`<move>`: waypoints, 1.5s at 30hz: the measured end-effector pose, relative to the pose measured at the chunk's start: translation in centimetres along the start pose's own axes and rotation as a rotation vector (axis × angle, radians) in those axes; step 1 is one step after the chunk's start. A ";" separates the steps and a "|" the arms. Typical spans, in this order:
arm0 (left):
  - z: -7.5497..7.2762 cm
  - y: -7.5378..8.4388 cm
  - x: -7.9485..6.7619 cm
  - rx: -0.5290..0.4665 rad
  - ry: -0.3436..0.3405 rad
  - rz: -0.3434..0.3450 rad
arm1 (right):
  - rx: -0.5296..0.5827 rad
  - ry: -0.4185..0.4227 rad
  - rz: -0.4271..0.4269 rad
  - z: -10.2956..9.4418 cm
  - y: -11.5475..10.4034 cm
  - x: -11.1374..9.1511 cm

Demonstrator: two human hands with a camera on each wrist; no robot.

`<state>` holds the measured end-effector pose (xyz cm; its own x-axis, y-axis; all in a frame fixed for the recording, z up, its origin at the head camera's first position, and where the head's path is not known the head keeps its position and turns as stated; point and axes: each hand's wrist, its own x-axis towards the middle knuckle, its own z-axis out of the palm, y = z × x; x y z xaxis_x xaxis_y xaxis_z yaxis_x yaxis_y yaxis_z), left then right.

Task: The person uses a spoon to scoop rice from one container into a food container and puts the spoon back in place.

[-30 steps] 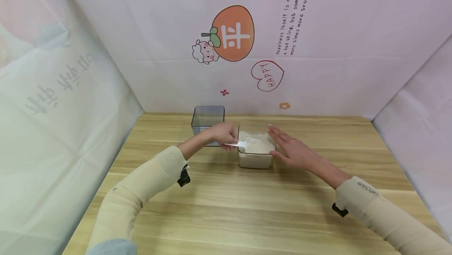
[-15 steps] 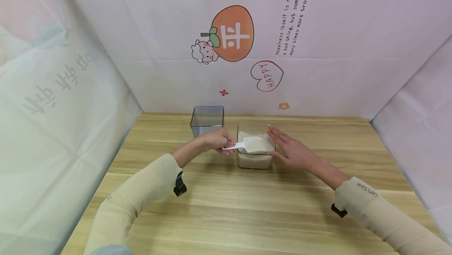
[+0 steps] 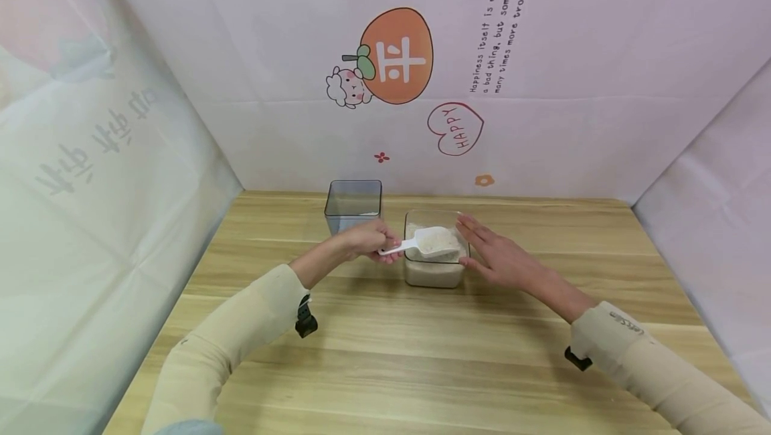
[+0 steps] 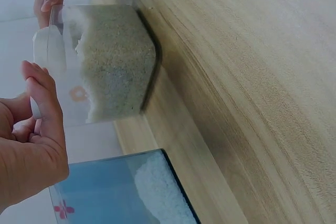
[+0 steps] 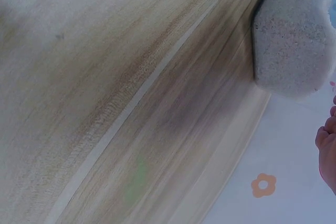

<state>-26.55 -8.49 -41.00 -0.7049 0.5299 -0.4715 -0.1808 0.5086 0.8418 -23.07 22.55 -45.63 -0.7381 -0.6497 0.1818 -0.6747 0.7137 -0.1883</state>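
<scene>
A pale wood-grain table (image 3: 373,361) fills the lower view, walled in by a white left sheet (image 3: 78,147), a white back sheet (image 3: 289,100) printed with an orange fruit, a heart reading "HAPPY" and small flowers, and a plain right sheet (image 3: 711,167). Near the table's back edge, left of its middle, stands a blue box (image 3: 345,223), its top uncovered; the left wrist view shows a low white heap (image 4: 164,190) in its bottom. In front of it is the person's left hand (image 3: 369,237), fingers curled round the handle of a white scoop (image 3: 408,244). The scoop reaches right into the mouth of a clear box (image 3: 435,262), also near the back edge, just right of the blue one and more than half full of pale grain (image 4: 118,59). The scoop's blade carries a load of grain, roughly level with the rim. At the clear box's right side the right hand (image 3: 502,254) rests extended fingers against the rim, gripping nothing. Compared with one second ago, the left hand sits a little farther left and nearer the front edge, and the scoop has risen out of the grain; both boxes and the right hand keep their places.
</scene>
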 end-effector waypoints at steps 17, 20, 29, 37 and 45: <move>-1.0 -0.5 -1.1 -0.037 0.020 0.050 | 0.013 0.005 -0.002 0.1 0.2 -0.1; -1.1 -0.5 -1.4 -0.038 0.030 0.063 | 0.014 -0.005 0.002 0.1 0.3 -0.1; -1.8 -0.7 -2.4 -0.055 0.053 0.084 | 0.007 0.001 -0.009 0.2 0.4 -0.1; -2.8 -0.9 -3.5 -0.081 0.067 0.091 | 0.013 -0.001 -0.005 0.1 0.2 -0.2; -3.6 -1.5 -4.6 -0.112 0.104 0.083 | 0.011 0.001 -0.010 0.0 0.1 -0.1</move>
<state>-25.52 -14.13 -39.20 -0.7867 0.4911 -0.3741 -0.1903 0.3836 0.9037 -23.07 22.72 -45.70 -0.7312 -0.6566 0.1849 -0.6822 0.7041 -0.1970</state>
